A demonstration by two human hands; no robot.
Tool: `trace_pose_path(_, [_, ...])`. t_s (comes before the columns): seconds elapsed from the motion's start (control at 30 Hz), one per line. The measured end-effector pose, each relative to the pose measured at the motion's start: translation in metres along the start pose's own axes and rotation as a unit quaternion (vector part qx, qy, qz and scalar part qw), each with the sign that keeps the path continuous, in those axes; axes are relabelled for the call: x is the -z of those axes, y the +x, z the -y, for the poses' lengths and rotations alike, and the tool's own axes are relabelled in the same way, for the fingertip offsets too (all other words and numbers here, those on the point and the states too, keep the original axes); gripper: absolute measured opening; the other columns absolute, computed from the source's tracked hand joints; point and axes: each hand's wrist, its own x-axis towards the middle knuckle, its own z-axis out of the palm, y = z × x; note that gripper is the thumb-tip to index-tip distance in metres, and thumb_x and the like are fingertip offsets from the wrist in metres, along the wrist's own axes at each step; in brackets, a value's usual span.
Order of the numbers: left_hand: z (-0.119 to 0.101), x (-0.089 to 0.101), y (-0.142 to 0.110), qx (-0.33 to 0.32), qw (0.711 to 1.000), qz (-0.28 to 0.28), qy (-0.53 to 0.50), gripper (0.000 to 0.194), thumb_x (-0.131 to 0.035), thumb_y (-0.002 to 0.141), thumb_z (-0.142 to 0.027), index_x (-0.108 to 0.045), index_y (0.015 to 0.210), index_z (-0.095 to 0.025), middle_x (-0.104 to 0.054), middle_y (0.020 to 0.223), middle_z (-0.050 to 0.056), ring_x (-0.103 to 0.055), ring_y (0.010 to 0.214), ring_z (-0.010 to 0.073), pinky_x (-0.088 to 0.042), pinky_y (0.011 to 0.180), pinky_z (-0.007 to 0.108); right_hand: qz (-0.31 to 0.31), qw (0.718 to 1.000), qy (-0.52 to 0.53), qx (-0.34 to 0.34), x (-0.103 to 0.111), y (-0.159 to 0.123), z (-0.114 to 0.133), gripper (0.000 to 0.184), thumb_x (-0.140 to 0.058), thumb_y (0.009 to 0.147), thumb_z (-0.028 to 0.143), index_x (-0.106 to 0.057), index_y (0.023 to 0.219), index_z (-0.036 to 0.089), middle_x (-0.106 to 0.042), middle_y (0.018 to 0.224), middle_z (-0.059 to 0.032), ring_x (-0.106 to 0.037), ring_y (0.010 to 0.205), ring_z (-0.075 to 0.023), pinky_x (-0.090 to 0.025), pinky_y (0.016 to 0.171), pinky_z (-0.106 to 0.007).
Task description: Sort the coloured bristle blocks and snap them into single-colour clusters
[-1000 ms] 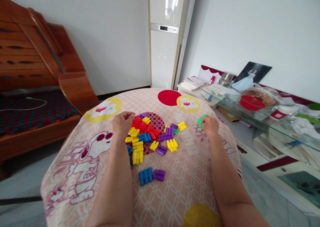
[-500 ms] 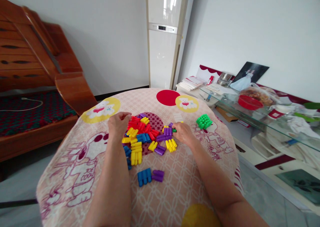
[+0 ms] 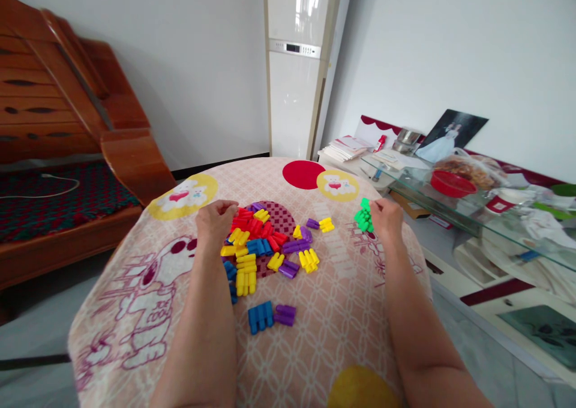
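Note:
My right hand (image 3: 387, 221) is at the right of the table, its fingers closed at a cluster of green plastic building blocks (image 3: 363, 217). The fingers partly cover a green block there. At the left edge of the block pile, my left hand (image 3: 215, 217) has thumb and fingers pinched together beside the red blocks (image 3: 248, 221). What lies inside that pinch is hidden. Yellow blocks (image 3: 246, 276), blue blocks (image 3: 259, 248) and purple blocks (image 3: 288, 269) lie loosely between the hands. A separate blue block (image 3: 260, 318) touches or nearly touches a purple block (image 3: 285, 315) nearer to me.
A patterned cloth (image 3: 315, 348) covers the round table. To the right stands a glass-topped cabinet (image 3: 450, 210) with a red bowl (image 3: 452, 183), papers and a cup. A wooden bench (image 3: 130, 156) stands at the left, and a tall white appliance (image 3: 294, 96) behind.
My right hand has moved right with a green block, from the purple blocks to the green cluster. Yellow and purple blocks it covered now show. My left hand stays nearly still.

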Motion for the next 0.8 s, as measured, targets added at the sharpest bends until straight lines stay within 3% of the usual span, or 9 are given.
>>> trace_pose_path(0.1, [-0.002, 0.002, -0.002, 0.006, 1.000, 0.002, -0.002, 0.036, -0.057, 0.073, -0.035, -0.077, 0.097, -0.017, -0.076, 0.077, 0.006, -0.070, 0.079, 0.0214, -0.049, 0.068, 0.027, 0.006, 0.998, -0.066, -0.023, 0.009, 0.019, -0.032, 0.036, -0.050, 0.088, 0.033, -0.077, 0.088, 0.010, -0.075, 0.088, -0.0188, -0.066, 0.082, -0.0271, -0.046, 0.074, -0.034])
trace_pose_path(0.23, [-0.005, 0.004, -0.003, 0.012, 1.000, 0.000, 0.006, 0.035, -0.056, 0.074, -0.034, -0.077, 0.097, -0.017, -0.076, 0.078, 0.006, -0.070, 0.079, 0.0213, -0.049, 0.069, 0.027, 0.073, 0.985, -0.149, -0.055, 0.009, 0.038, -0.054, 0.031, -0.057, 0.085, 0.033, -0.079, 0.088, 0.012, -0.075, 0.091, -0.0180, -0.068, 0.089, -0.0286, -0.049, 0.077, -0.034])
trace_pose_path(0.57, [0.001, 0.008, 0.001, 0.020, 1.000, -0.005, 0.015, 0.037, -0.057, 0.075, -0.037, -0.077, 0.098, -0.017, -0.076, 0.078, 0.007, -0.070, 0.079, 0.0210, -0.050, 0.069, 0.027, 0.222, 0.954, -0.195, -0.052, -0.007, 0.055, -0.044, 0.028, -0.056, 0.088, 0.024, -0.077, 0.098, 0.009, -0.072, 0.108, -0.0229, -0.068, 0.106, -0.0307, -0.051, 0.082, -0.034])
trace_pose_path(0.67, [0.000, 0.009, 0.000, 0.018, 1.000, -0.007, 0.012, 0.037, -0.057, 0.074, -0.037, -0.077, 0.098, -0.017, -0.076, 0.079, 0.007, -0.070, 0.077, 0.0206, -0.050, 0.067, 0.026, 0.201, 0.960, -0.191, -0.043, -0.005, 0.052, -0.045, 0.031, -0.050, 0.090, 0.021, -0.078, 0.098, 0.009, -0.072, 0.107, -0.0240, -0.069, 0.102, -0.0303, -0.050, 0.080, -0.035])
trace_pose_path(0.8, [0.001, 0.011, -0.001, 0.015, 1.000, -0.020, -0.019, 0.037, -0.057, 0.072, -0.036, -0.076, 0.096, -0.016, -0.076, 0.079, 0.007, -0.070, 0.076, 0.0194, -0.051, 0.066, 0.025, 0.094, 0.981, -0.168, -0.003, 0.004, 0.039, -0.036, 0.036, -0.044, 0.092, 0.024, -0.078, 0.098, 0.012, -0.074, 0.098, -0.0219, -0.069, 0.090, -0.0290, -0.047, 0.074, -0.035])
